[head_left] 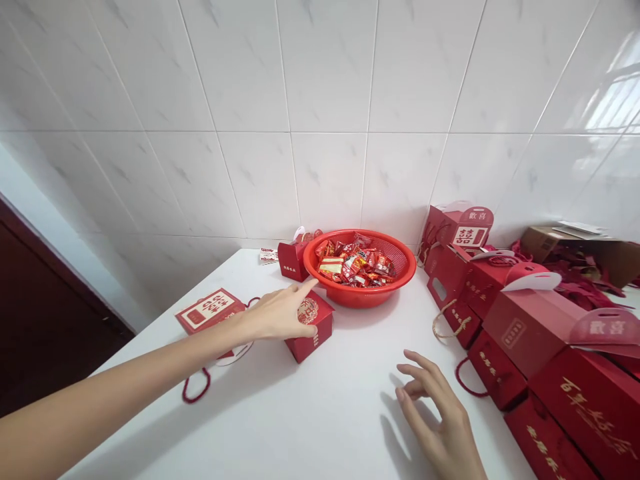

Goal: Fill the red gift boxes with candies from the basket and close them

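My left hand [283,312] reaches over a small red gift box [320,320] with a gold emblem on its top. Its thumb and index finger are stretched apart across the box; whether they press on it I cannot tell, and the other fingers are hidden. My right hand [443,417] hovers above the white table with loosely bent, separated fingers and nothing in them. Just behind the small box stands a red plastic basket [360,297] filled with wrapped candies [356,260]. Partly under my left forearm lies a flattened red carton [210,310] with a dark red cord [197,393].
Several red gift boxes [530,327] are stacked along the right side, some with cord handles. Another small red box [294,260] stands left of the basket, against the tiled wall [330,180]. A brown cardboard box [555,247] with dark red pieces lies at the far right.
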Demonstrator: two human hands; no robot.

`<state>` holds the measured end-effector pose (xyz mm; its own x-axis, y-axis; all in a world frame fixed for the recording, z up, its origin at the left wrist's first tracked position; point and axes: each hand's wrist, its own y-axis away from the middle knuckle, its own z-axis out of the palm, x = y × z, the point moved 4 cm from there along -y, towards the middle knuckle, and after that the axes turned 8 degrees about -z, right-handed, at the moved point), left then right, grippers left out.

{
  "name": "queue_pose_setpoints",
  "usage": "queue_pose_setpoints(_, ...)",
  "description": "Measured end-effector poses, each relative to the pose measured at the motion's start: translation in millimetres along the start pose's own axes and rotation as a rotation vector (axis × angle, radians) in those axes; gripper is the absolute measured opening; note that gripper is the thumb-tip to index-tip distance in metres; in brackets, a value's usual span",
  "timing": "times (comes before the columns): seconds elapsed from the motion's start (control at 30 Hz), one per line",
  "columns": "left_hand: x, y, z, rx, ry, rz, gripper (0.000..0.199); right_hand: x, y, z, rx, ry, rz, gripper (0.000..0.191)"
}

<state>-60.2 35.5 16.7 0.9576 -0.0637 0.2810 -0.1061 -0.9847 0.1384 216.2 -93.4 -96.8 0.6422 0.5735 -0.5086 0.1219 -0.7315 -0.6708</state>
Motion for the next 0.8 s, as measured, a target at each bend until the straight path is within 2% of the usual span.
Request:
queue_pose_setpoints(0.07,10,10,1.1,0.007,0.002,0.052,0.097,0,-1,0,0.012,-0.016,0.004,0.021)
queue_pose_setpoints(0.13,19,21,3.1,0.003,0.072,0.176,0.097,-1,-2,0,0.024,-0.047,0.047,0.022)
queue_pose_setpoints(0.3,40,53,20.3,-0.11,0.296,0.595,0.103,-11,-5,6,0.069,-0.271,0.337,0.045)
queue_pose_setpoints(0.37,45,62,30.5,-0.127,0.334,0.705,0.105,-17,-8,9,0.07,-0.359,0.351,0.057)
queue_pose_setpoints(0.43,48,65,40.6,-0.134,0.362,0.78,0.106,-20,-10,12,0.058,-0.402,0.325,0.057)
queue_pose_setpoints(0.57,48,63,55.3,-0.125,0.434,0.821,0.108,-11,-9,6,0.171,-0.315,0.386,0.032)
queue_pose_setpoints(0.7,57,52,69.4,-0.19,0.532,0.748,0.092,-4,-9,-9,0.297,-0.175,0.379,0.032)
queue_pose_setpoints(0.8,81,41,76.7,-0.274,0.605,0.715,0.08,-2,-10,-22,0.457,-0.086,0.395,0.032)
